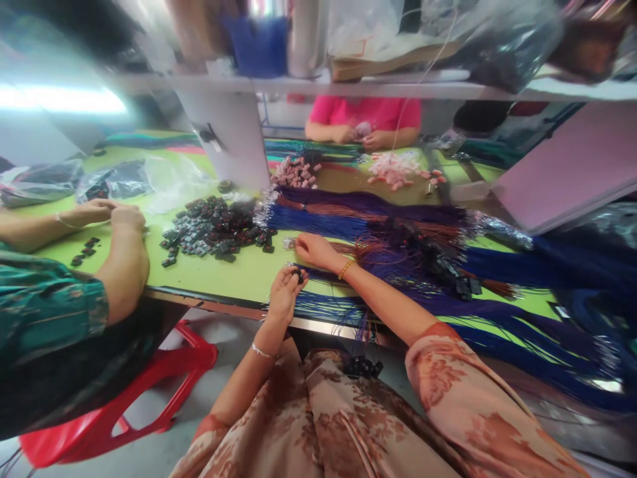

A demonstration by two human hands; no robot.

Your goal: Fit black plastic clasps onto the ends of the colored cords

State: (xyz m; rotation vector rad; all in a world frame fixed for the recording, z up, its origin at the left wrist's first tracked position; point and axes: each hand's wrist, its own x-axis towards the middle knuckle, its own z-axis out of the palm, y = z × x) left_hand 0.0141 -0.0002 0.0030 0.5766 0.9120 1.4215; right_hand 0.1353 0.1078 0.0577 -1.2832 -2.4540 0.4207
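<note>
Near the table's front edge, my left hand (283, 292) is closed around a small black connector housing (297, 275). Slightly farther in, my right hand (318, 252) has its fingers pinched together at the ends of some brown wires (289, 243) with metal tips; whether it grips one is too small to tell. Blue wires (323, 307) lie just right of my left hand. Beyond my right hand stretches a bundle of dark blue wires (313, 220). Several black housings (362, 366) on wires hang at the table edge by my lap.
A heap of black housings (219, 226) covers the green table (233, 273) to the left. A co-worker's hands (112, 214) work there, above a red stool (164, 385). Across the table sits a person in a pink top (365, 113), behind pink connectors (393, 169). A shelf (298, 86) spans overhead.
</note>
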